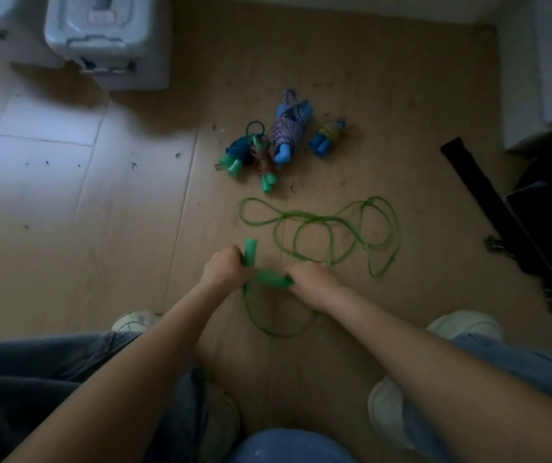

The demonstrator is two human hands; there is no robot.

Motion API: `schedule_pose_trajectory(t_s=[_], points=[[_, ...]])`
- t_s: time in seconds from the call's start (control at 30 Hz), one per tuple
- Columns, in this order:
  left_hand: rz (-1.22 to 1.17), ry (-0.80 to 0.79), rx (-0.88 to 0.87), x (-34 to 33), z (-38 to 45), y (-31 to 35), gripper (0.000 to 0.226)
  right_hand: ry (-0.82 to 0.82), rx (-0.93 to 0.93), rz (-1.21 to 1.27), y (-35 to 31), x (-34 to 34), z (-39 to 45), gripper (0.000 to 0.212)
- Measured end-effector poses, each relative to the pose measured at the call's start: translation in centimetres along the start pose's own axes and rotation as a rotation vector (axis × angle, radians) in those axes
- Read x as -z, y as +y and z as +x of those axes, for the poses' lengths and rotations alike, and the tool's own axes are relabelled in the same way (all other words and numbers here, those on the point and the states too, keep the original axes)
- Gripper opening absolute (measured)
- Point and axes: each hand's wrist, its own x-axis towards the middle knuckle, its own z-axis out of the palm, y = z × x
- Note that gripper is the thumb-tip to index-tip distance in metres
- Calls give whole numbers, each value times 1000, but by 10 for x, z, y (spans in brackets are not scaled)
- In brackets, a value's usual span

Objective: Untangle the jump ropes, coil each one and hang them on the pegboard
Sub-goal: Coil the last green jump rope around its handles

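On floor, my left hand [223,267] grips one green handle [250,250], right hand [313,279] grips other handle [273,277]. Green rope [318,228] loops cross; fast pull could knot them.

- Both forearms are bare, no sleeves showing down to the left hand [223,267] and right hand [313,279].
- Loose blue denim jeans [518,359], darker on the left leg.
- Worn white sneakers [465,324], slightly scuffed.

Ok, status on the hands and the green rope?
Left hand, right hand each grip a green handle. Green rope loose on floor. Four bundled ropes beyond.
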Motion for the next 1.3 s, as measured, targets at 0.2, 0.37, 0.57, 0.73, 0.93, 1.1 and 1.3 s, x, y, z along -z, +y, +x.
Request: schedule_pose_trajectory(t_s=[0.2,0.37,0.57,0.73,0.93,1.1,1.3], points=[[-729,-7,-231,102,-50,74,14,335,-112,891,-5,138,-42,35],[-1006,-75,-493,187,-134,121,6,545,113,982,-46,211,-113,28],[-1028,-85,-776,228,-203,117,26,573,285,1019,-72,252,-198,19],[-586,-70,-863,228,-226,99,68,562,345,416,-59,260,-243,15],[294,287,-936,189,-222,113,38,674,260,11,-57,236,-225,31],[262,494,-861,216,-212,105,23,537,182,422,-42,261,-241,35],[305,533,-481,238,-185,81,21,1183,231,346,-39,261,-243,6]])
